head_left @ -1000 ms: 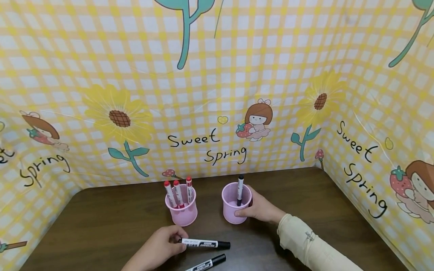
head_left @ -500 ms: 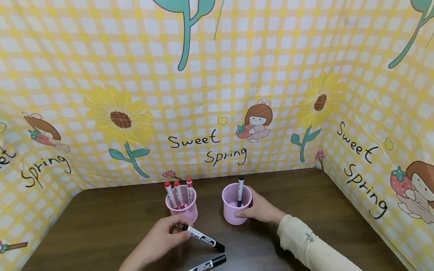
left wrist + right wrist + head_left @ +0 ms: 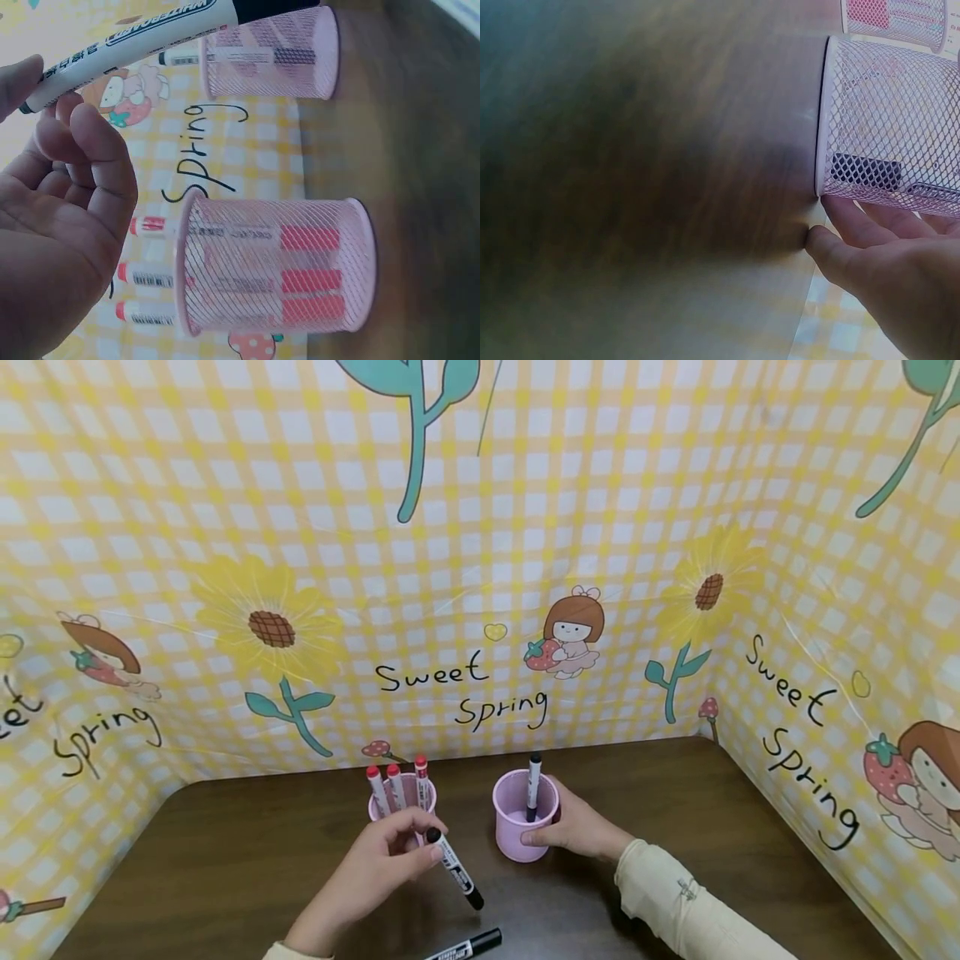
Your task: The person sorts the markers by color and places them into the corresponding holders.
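My left hand (image 3: 367, 868) pinches a black whiteboard marker (image 3: 456, 870) by its end between thumb and fingertips. The marker is tilted in the air, its thick black cap pointing down to the right. Behind that hand stands a pink mesh pen cup (image 3: 262, 262) with three red markers (image 3: 376, 787) in it, partly hidden in the head view. My right hand (image 3: 581, 828) holds a second pink mesh pen cup (image 3: 513, 837), thumb at the front and fingers round its right side. One black marker (image 3: 533, 789) stands inside this cup.
Another black whiteboard marker (image 3: 471, 945) lies on the dark wooden table (image 3: 217, 860) at the near edge of the head view, partly cut off. A yellow checked cloth (image 3: 420, 585) with printed flowers and figures walls the table at the back and sides.
My left hand has lifted the black whiteboard marker off the table, moving up and right and tilting it cap-down. The right hand stays on its pen cup.
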A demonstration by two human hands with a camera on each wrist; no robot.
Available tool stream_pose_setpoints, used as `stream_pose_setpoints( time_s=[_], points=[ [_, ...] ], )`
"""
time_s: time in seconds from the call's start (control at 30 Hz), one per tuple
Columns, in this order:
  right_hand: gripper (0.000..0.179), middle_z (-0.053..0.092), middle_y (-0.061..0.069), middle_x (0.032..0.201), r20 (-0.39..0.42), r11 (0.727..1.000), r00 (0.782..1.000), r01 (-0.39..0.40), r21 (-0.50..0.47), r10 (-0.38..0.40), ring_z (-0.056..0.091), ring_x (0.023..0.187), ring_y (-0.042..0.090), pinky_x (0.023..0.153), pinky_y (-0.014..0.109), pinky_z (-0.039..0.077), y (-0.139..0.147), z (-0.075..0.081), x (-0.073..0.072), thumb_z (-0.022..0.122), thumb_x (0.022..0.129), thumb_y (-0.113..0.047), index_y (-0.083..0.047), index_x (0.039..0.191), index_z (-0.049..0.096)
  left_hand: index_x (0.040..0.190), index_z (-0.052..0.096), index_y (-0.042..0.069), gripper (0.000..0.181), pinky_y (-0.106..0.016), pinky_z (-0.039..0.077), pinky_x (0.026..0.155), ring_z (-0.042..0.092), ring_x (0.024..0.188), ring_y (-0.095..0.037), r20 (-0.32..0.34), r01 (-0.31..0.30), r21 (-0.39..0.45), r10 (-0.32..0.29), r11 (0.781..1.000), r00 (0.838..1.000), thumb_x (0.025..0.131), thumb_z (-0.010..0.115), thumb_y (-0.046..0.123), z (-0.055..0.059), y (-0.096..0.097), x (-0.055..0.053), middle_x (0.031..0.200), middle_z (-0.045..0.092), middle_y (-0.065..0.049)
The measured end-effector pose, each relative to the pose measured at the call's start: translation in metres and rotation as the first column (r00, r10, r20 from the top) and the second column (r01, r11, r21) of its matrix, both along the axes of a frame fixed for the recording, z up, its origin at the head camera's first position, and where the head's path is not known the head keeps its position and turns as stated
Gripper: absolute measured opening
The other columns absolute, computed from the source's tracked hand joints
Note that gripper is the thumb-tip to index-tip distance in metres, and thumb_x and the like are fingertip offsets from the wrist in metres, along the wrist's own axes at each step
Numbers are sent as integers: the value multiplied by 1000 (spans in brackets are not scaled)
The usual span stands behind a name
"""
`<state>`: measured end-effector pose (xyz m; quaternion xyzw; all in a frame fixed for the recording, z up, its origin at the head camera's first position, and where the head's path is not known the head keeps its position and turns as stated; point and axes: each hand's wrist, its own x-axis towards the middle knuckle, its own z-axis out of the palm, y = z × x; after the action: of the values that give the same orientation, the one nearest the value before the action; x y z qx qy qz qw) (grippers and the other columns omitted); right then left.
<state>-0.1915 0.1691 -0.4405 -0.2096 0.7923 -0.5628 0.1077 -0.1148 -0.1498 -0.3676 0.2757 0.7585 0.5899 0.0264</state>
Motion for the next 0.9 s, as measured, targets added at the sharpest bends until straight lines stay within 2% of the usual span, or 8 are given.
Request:
stream_pose_setpoints(
  time_s=[0.27, 0.43, 0.63, 0.8, 0.9],
  points=[
    [81, 56, 7, 135, 7, 1000, 1000, -6, -4, 6, 54, 121, 25, 103, 45, 40, 1, 0, 0, 88, 78, -23, -10, 144, 42, 108, 68, 6, 16, -22, 40, 51, 46, 59, -8, 73, -12, 53, 8, 999, 997, 93, 72, 9, 15, 18, -6, 68, 52, -1],
    [81, 56, 8, 135, 8, 1000, 1000, -11, -18, 11, 54, 121, 26, 102, 44, 41, 0, 0, -1, 88, 78, -21, -10, 144, 42, 110, 68, 8, 18, -22, 39, 51, 47, 59, -10, 83, -27, 48, 23, 998, 996, 93, 72, 12, 23, 30, -11, 69, 53, -3],
    [81, 55, 8, 135, 17, 1000, 1000, -10, -9, 10, 53, 121, 26, 102, 44, 41, 0, 0, 0, 88, 79, -22, -9, 144, 42, 111, 69, 5, 20, -25, 44, 54, 50, 60, -12, 46, -69, 48, 67, 996, 997, 93, 73, 10, 32, 42, -22, 75, 55, -5],
    [82, 55, 9, 136, 26, 1000, 1000, -12, -11, 12, 53, 121, 26, 102, 45, 41, 0, 1, -1, 87, 79, -21, -9, 145, 41, 112, 70, 3, 21, -29, 50, 59, 54, 64, -15, 7, -139, 79, 139, 987, 990, 93, 73, 11, 42, 51, -30, 85, 59, -8],
    [82, 55, 9, 135, 21, 1000, 1000, -15, -17, 15, 54, 121, 26, 102, 44, 41, 0, 0, -1, 88, 79, -20, -8, 145, 40, 114, 70, 5, 23, -30, 52, 61, 55, 67, -16, 13, -186, 94, 186, 978, 983, 93, 74, 14, 47, 58, -35, 93, 62, -8]
  ],
)
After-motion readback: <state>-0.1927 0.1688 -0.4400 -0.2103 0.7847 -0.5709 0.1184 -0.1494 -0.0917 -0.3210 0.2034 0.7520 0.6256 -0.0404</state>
